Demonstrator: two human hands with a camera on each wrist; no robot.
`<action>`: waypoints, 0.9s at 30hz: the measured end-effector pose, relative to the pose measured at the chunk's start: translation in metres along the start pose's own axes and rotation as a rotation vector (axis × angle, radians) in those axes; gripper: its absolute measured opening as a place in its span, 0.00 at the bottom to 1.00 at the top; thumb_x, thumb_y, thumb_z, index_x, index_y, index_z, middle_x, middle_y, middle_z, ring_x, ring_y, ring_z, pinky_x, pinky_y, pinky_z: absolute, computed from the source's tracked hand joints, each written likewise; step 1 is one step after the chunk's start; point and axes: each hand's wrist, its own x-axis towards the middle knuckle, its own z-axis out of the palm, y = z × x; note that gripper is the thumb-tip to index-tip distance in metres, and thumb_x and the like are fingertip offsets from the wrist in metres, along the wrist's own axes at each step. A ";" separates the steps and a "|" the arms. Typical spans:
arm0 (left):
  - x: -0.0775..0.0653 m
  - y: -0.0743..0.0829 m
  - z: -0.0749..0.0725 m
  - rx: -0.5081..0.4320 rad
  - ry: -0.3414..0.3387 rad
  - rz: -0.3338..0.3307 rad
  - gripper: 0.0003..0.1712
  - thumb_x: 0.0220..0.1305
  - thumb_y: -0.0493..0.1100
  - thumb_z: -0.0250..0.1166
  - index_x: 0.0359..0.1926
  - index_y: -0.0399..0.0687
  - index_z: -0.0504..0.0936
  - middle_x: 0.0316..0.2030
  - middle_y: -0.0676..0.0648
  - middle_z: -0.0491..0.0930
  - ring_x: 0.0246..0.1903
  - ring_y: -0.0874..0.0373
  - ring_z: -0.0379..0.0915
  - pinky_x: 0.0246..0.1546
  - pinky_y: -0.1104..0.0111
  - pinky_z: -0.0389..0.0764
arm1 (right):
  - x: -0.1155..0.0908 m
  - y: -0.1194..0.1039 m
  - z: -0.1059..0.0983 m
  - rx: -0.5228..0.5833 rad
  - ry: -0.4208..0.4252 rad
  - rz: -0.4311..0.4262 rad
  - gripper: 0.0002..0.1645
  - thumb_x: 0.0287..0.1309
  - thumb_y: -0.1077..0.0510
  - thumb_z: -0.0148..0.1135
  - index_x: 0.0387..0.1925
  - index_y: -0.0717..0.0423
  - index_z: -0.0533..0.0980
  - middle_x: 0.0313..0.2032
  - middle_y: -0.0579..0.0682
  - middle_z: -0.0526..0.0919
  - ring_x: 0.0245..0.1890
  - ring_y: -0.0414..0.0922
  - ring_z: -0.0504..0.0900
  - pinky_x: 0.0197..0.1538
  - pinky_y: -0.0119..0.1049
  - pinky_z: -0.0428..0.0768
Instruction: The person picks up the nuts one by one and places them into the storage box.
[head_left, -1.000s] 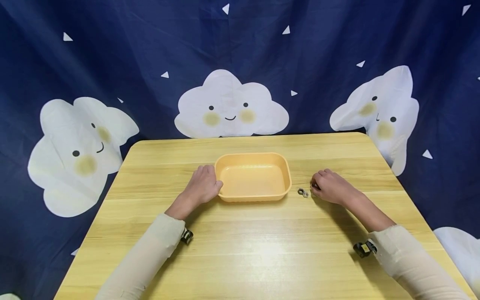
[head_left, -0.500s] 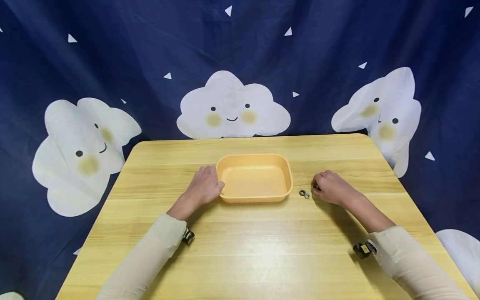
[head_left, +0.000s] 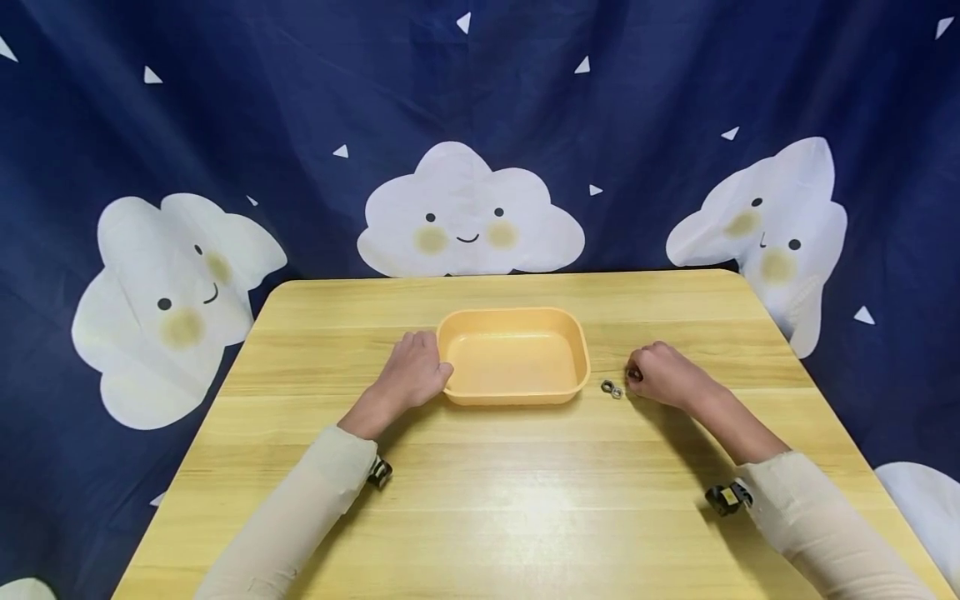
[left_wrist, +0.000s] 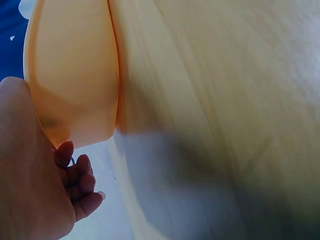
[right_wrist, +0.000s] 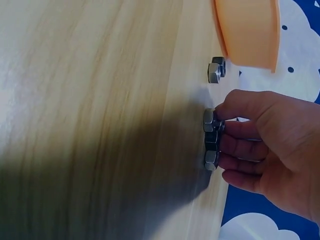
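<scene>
An orange-yellow rectangular plastic tray [head_left: 513, 354] stands on the table with its inside bare. At its left end my left hand [head_left: 408, 371] grips the rim, thumb on the near corner. The left wrist view shows the tray's outer wall [left_wrist: 75, 75], with the fingers curled near its corner. To the right of the tray, my right hand [head_left: 663, 373] is low at the tabletop. In the right wrist view its thumb and fingers close around several metal hex nuts [right_wrist: 210, 145] in a row. Two more nuts [head_left: 611, 389] lie between that hand and the tray.
The light wood table [head_left: 510, 500] has rounded far corners. Behind it hangs a dark blue curtain [head_left: 510, 83] printed with smiling clouds. Each sleeve cuff carries a small black device [head_left: 727, 499] on its underside.
The whole scene has slid slightly right in the head view. Both hands, the tray and the two loose nuts keep nearly the same places on the table.
</scene>
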 end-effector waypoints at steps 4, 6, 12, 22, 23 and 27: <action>0.000 0.001 0.000 0.005 0.012 0.009 0.18 0.63 0.50 0.52 0.37 0.37 0.71 0.34 0.42 0.71 0.37 0.45 0.66 0.43 0.56 0.70 | 0.002 0.001 0.000 0.039 -0.024 0.036 0.02 0.51 0.65 0.68 0.30 0.58 0.83 0.25 0.47 0.81 0.27 0.42 0.74 0.35 0.39 0.74; 0.000 0.002 0.001 0.007 0.014 0.007 0.17 0.63 0.50 0.53 0.37 0.37 0.71 0.34 0.42 0.70 0.36 0.45 0.66 0.42 0.56 0.70 | 0.003 0.001 0.000 0.056 -0.036 0.058 0.03 0.51 0.65 0.68 0.31 0.58 0.83 0.26 0.47 0.81 0.27 0.43 0.74 0.35 0.38 0.74; 0.001 0.001 0.001 0.008 0.012 0.008 0.17 0.64 0.50 0.52 0.36 0.38 0.70 0.34 0.42 0.70 0.36 0.45 0.65 0.42 0.56 0.70 | 0.004 0.003 0.002 0.077 -0.033 0.066 0.09 0.49 0.63 0.68 0.35 0.60 0.84 0.29 0.49 0.84 0.31 0.44 0.78 0.38 0.41 0.78; 0.000 0.002 0.000 -0.007 -0.004 -0.004 0.16 0.64 0.50 0.51 0.36 0.40 0.69 0.34 0.42 0.69 0.38 0.45 0.64 0.44 0.56 0.69 | 0.003 0.004 0.004 0.156 -0.031 0.078 0.18 0.50 0.62 0.70 0.45 0.64 0.84 0.34 0.51 0.86 0.35 0.44 0.82 0.42 0.43 0.84; 0.000 0.002 0.000 -0.007 -0.003 -0.005 0.16 0.64 0.50 0.51 0.36 0.39 0.69 0.34 0.42 0.69 0.38 0.45 0.64 0.44 0.56 0.69 | 0.003 0.004 0.004 0.164 -0.028 0.075 0.18 0.50 0.62 0.70 0.45 0.64 0.85 0.33 0.50 0.85 0.34 0.43 0.81 0.41 0.41 0.83; 0.000 0.002 0.000 -0.007 0.004 -0.005 0.16 0.64 0.50 0.52 0.36 0.38 0.70 0.34 0.42 0.70 0.38 0.45 0.65 0.44 0.56 0.70 | 0.003 0.003 0.002 0.172 -0.002 0.052 0.16 0.51 0.63 0.68 0.44 0.62 0.86 0.31 0.47 0.84 0.31 0.40 0.77 0.38 0.38 0.79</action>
